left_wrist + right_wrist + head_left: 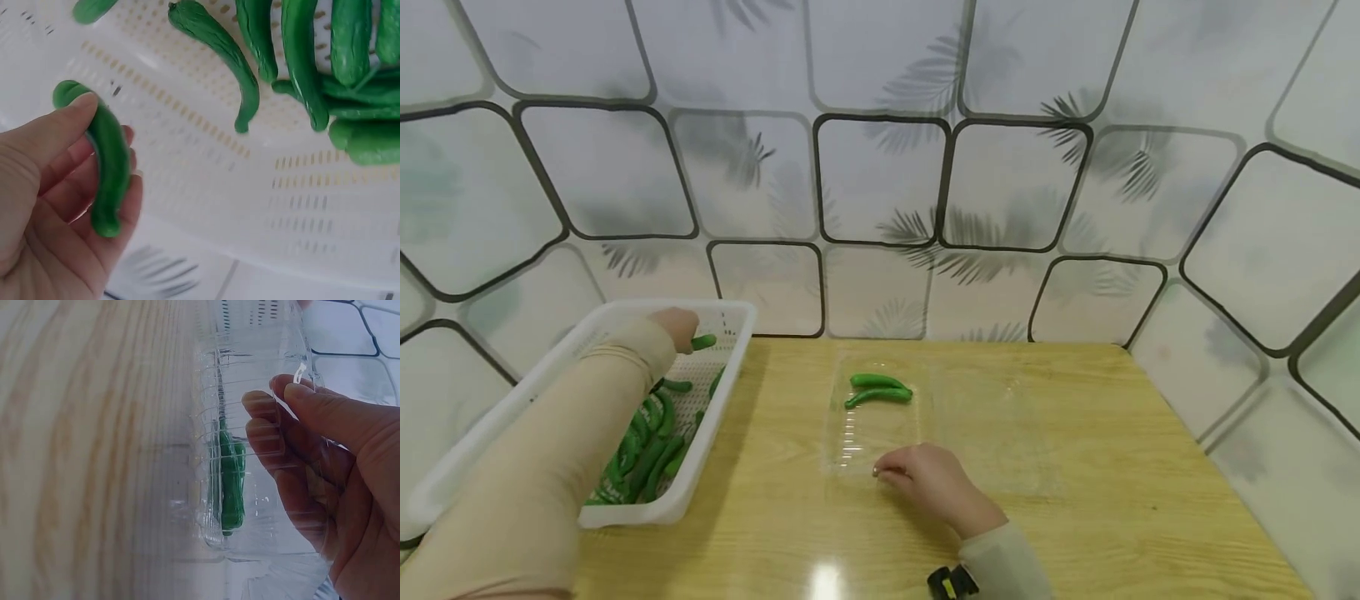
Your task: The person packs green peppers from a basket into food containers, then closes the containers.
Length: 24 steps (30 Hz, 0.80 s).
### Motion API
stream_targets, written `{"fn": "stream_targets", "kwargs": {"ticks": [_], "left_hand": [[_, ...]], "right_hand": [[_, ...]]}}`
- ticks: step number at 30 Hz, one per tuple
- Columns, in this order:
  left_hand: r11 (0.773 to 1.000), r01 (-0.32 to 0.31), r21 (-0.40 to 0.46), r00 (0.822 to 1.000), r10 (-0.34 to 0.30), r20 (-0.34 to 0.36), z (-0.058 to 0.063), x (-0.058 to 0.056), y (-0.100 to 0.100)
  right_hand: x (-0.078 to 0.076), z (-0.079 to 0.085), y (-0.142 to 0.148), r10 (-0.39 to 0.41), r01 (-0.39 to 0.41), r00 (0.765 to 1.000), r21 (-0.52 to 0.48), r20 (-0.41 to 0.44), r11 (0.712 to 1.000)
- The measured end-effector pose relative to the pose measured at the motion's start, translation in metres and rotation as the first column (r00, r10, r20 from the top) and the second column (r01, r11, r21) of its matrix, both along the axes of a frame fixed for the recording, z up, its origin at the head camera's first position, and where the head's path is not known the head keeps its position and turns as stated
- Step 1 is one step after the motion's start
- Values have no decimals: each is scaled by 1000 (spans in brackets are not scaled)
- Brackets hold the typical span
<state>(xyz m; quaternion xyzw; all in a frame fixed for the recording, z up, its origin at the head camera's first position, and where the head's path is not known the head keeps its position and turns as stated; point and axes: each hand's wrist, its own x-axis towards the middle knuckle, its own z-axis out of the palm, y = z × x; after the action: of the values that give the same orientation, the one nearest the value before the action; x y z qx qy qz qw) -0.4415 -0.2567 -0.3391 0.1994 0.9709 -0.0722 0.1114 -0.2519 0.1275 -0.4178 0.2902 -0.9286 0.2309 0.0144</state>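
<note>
Over the far end of a white plastic basket (713, 446), my left hand (679, 327) pinches a curved green chili pepper (111, 156) between thumb and fingers. More wrinkled green peppers (219, 53) lie on the basket floor. My right hand (931, 485) is at the near edge of a clear plastic clamshell box (883, 437), thumb and fingertips pinching its rim in the right wrist view. Inside the left half of the box, two green peppers (880, 392) lie side by side near the back.
The box's clear lid half (992, 425) lies folded out to the right on the wooden table (1120, 467). The basket stands at the table's left side, its peppers heaped toward the near end. A patterned wall covering (880, 287) rises behind the table's back edge.
</note>
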Motion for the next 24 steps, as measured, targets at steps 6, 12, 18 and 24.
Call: {"fn": "stream_targets", "kwargs": {"ticks": [6,12,18,24], "left_hand": [[998,6,55,997,-2,-71,23,12,-4],[992,-28,124,993,41,-107,56,36,12],[982,-123,143,972,148,-182,80,59,35],[971,-147,190,952,192,-241,81,74,62]], "right_hand": [[1,0,0,0,0,1000,-8,23,1000],[0,0,2,-5,6,999,-16,47,1000],[-1,1,2,2,-1,999,-22,45,1000],[0,-1,0,9,-8,999,-18,44,1000]]}}
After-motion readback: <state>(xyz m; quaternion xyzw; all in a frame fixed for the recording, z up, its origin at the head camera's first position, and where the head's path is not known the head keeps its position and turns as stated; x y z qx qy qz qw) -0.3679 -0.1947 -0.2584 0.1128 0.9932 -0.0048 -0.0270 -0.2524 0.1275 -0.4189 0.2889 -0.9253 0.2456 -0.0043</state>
